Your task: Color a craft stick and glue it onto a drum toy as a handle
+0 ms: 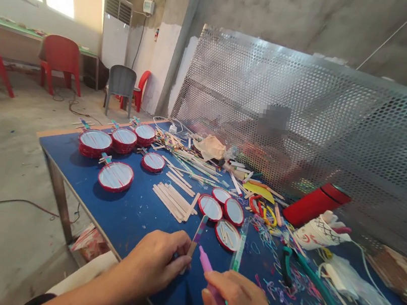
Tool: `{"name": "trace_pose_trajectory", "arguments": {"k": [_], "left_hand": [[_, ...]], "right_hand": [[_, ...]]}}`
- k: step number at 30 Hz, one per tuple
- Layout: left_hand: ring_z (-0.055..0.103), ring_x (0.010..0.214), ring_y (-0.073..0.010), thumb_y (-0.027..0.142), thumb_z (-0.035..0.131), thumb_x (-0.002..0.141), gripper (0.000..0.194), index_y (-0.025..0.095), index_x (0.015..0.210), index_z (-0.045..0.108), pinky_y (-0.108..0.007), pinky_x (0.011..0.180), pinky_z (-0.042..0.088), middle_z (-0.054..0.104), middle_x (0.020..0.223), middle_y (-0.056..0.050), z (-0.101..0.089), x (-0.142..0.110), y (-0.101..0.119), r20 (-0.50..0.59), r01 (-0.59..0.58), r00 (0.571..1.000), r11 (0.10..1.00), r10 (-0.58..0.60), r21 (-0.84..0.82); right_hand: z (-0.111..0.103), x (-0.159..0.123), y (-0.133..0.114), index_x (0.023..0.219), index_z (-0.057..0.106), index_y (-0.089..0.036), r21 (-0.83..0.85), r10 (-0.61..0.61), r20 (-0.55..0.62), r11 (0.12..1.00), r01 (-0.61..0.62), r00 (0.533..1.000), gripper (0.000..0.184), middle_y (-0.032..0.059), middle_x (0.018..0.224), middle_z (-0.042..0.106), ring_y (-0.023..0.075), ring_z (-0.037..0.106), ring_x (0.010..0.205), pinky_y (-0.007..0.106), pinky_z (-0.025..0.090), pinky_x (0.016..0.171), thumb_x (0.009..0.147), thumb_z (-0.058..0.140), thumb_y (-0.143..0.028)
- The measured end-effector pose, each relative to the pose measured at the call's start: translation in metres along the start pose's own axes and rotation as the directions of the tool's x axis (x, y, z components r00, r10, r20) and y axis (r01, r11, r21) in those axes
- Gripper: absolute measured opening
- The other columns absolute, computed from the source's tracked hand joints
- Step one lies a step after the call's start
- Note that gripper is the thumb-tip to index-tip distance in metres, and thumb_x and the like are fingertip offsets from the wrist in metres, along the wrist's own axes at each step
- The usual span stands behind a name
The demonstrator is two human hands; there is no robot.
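My left hand (160,258) pinches a wooden craft stick (197,236) with purple and teal bands coloured on it, held upright above the table's front edge. In my right hand (244,304) is a pink marker pen (216,297), its tip close beside the stick; I cannot tell whether they touch. Just beyond the stick lie several small round red-rimmed discs with pale faces (210,207), one with short stick pieces (227,235) on it. Plain craft sticks (171,201) lie in a row to the left.
Finished-looking banjo-like discs (115,177) stand at the blue table's (133,213) left. Behind are loose sticks (194,161) and markers. Rightward are a red flask (316,205), a paper cup (319,233), teal-handled pliers (317,282) and tangled rubber bands. A perforated metal sheet (309,107) rises behind.
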State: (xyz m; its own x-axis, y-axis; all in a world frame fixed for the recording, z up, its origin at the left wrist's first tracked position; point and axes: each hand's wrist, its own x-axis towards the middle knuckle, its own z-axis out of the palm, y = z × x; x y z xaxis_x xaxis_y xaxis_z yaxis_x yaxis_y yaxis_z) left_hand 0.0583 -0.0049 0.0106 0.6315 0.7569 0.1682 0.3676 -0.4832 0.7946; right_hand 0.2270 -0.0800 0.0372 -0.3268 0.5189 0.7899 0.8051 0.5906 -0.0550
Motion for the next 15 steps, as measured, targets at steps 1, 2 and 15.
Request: {"name": "trace_pose_trajectory", "arguments": {"k": [1, 2, 15], "left_hand": [[0.057, 0.061, -0.013, 0.014, 0.054, 0.086, 0.009, 0.018, 0.079, 0.057, -0.02, 0.059, 0.037, 0.066, 0.069, 0.001, -0.0001, 0.0003, 0.0003, -0.001, 0.001, 1.0, 1.0, -0.001, 0.006], [0.056, 0.06, -0.013, 0.014, 0.054, 0.086, 0.009, 0.018, 0.079, 0.057, -0.02, 0.058, 0.037, 0.065, 0.068, 0.001, -0.0002, 0.0005, 0.0005, -0.002, 0.001, 1.0, 1.0, -0.001, 0.013], [0.054, 0.059, -0.0125, 0.016, 0.052, 0.086, 0.01, 0.018, 0.078, 0.057, -0.02, 0.057, 0.036, 0.064, 0.067, 0.002, 0.0013, 0.0003, -0.0003, -0.007, 0.002, 1.0, 1.0, -0.002, 0.024]], "right_hand": [[-0.0003, 0.0002, -0.0001, 0.095, 0.058, -0.017, 0.004, -0.001, 0.003, 1.0, 0.001, 1.0, 0.009, -0.0003, 0.067, 0.065, 0.0116, 0.063, 0.06, 0.024, 0.048, 0.06, 0.092, 0.05, -0.017], [-0.0005, 0.0004, -0.0001, 0.095, 0.058, -0.017, 0.008, -0.003, 0.006, 1.0, 0.003, 1.0, 0.009, -0.0005, 0.066, 0.065, 0.0117, 0.063, 0.06, 0.024, 0.048, 0.06, 0.091, 0.05, -0.017], [0.0017, -0.0045, 0.0015, 0.097, 0.058, -0.016, 0.01, -0.002, 0.012, 1.0, 0.002, 1.0, 0.01, -0.0004, 0.069, 0.066, 0.0117, 0.063, 0.062, 0.024, 0.049, 0.064, 0.092, 0.05, -0.017]]}}
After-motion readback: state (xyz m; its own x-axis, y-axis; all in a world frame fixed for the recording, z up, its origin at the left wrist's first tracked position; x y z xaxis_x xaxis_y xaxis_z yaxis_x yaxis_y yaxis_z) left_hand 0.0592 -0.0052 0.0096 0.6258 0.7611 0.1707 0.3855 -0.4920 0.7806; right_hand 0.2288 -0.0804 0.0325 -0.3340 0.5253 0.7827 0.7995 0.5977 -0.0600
